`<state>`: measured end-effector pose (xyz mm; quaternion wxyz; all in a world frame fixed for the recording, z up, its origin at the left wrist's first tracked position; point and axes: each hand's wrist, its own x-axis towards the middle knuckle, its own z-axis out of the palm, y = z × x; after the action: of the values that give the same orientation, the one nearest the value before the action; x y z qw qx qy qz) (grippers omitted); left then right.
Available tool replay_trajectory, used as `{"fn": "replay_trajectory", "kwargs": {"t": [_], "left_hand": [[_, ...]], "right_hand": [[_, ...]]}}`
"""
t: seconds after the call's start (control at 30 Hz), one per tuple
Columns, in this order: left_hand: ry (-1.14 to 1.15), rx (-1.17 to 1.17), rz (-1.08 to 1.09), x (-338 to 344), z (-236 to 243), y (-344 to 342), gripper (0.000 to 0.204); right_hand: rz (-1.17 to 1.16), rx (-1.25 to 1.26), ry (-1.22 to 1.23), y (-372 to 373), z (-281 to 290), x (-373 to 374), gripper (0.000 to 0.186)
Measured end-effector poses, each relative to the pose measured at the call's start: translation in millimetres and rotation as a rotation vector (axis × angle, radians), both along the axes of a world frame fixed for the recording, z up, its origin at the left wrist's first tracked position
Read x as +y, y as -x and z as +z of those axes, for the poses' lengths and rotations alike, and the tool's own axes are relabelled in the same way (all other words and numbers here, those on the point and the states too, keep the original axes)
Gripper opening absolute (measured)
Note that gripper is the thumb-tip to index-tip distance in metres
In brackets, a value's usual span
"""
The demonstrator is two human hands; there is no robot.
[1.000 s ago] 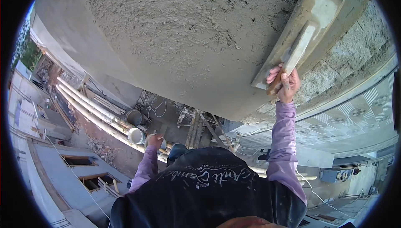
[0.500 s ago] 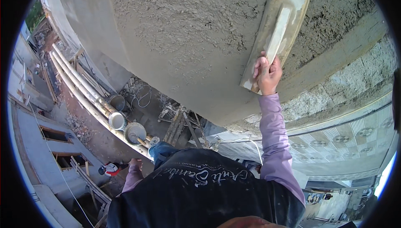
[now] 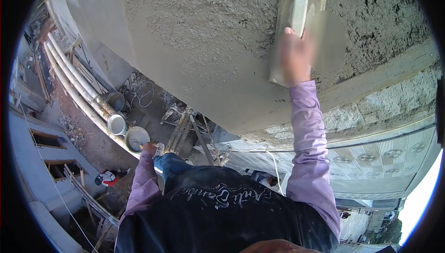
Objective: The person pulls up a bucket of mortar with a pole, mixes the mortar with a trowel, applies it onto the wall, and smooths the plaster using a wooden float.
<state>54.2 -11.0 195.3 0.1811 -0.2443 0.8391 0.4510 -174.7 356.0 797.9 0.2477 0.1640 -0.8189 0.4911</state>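
My right hand [image 3: 295,56], partly blurred, is wrapped round the lower end of the handle of a long plastering float [image 3: 282,21]. The float stands nearly upright against the wall of wet grey plaster [image 3: 208,53], its top cut off by the picture's edge. Plaster left of the float is smoother low down and rough higher up. Down on the left, my left hand [image 3: 149,149] is at the rim of a mortar bucket [image 3: 137,138], where a wooden handle leans out. Its fingers look closed, but what they hold is hidden.
Two more buckets [image 3: 117,124] [image 3: 116,100] stand beside long pale poles [image 3: 83,88]. Timber planks [image 3: 178,130] and rubble lie below. Another person [image 3: 109,178] is at the lower left. Patterned tiles [image 3: 366,158] line a surface at the right.
My right hand has moved the float up and turned it more upright. My left hand has reached forward to the mortar bucket. The whole view has shifted a little.
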Motion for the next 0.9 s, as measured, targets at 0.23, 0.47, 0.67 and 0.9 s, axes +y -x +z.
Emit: {"fn": "replay_trajectory", "kwargs": {"t": [0.23, 0.47, 0.67, 0.9], "left_hand": [[-0.028, 0.093, 0.158, -38.3, -4.1, -44.7, 0.027], [0.151, -0.353, 0.015, -43.1, 17.6, -79.0, 0.034], [0.106, 0.010, 0.011, -30.2, -1.4, 33.5, 0.036], [-0.401, 0.308, 0.349, -65.8, -77.9, 64.8, 0.037]], "right_hand": [[0.024, -0.145, -0.115, -13.5, -160.9, 30.7, 0.022], [0.164, 0.133, 0.129, 10.8, 89.3, -6.6, 0.026], [0.169, 0.164, 0.082, 46.9, 203.4, -74.7, 0.024], [-0.071, 0.099, -0.450, 60.5, -3.0, -124.9, 0.034]]}}
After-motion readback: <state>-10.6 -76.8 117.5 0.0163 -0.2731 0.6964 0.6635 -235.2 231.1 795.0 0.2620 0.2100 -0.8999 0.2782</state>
